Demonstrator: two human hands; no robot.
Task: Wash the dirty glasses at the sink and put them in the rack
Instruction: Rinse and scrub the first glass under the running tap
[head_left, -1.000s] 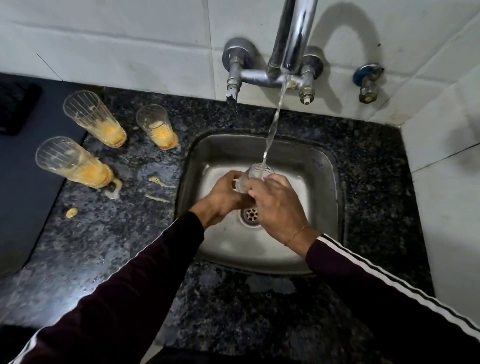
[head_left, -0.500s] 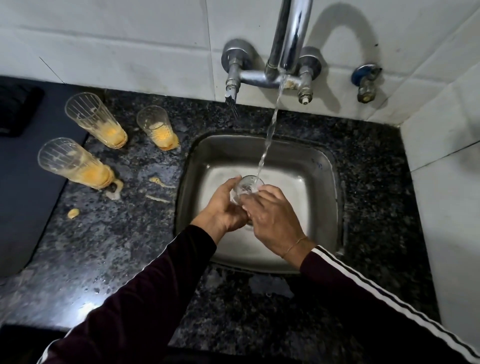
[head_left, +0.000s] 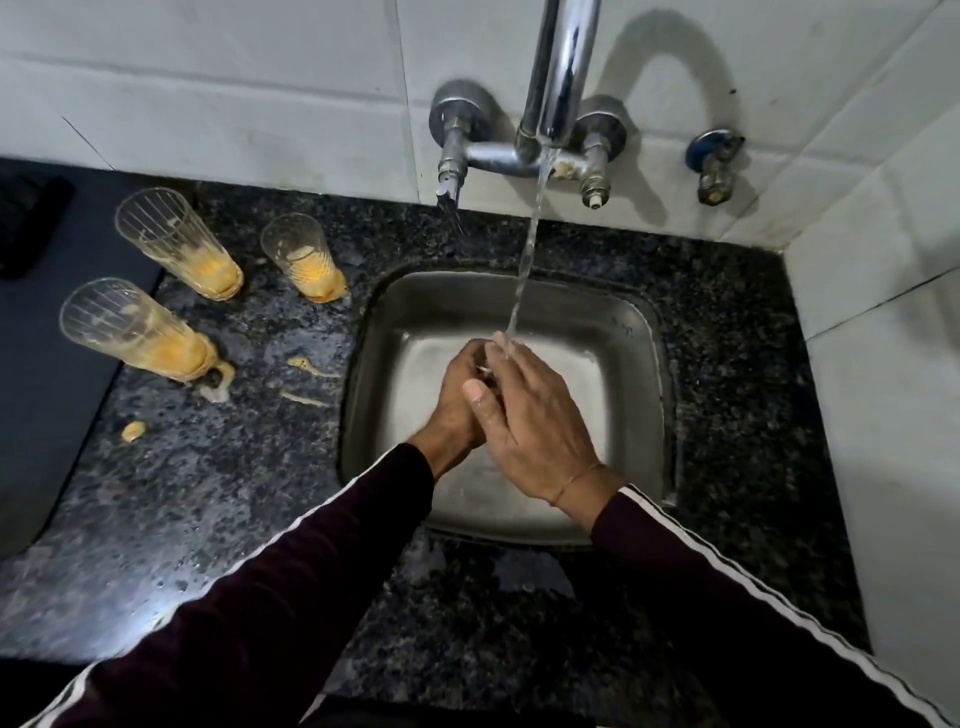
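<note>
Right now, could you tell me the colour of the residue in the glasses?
Yellow-orange residue, clearest in the head view.

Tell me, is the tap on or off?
On. A stream of water runs from the tap down onto the hands over the sink.

Left grip (head_left: 457, 397) beside right grip (head_left: 535, 421)

Pretty dim overall, light's coming from up front, throwing the tap (head_left: 558, 78) shadow onto the white tiles (head_left: 208, 78). Glare's bouncing off the wet counter (head_left: 156, 613) lower left; edges are bending fisheye-style.
</note>
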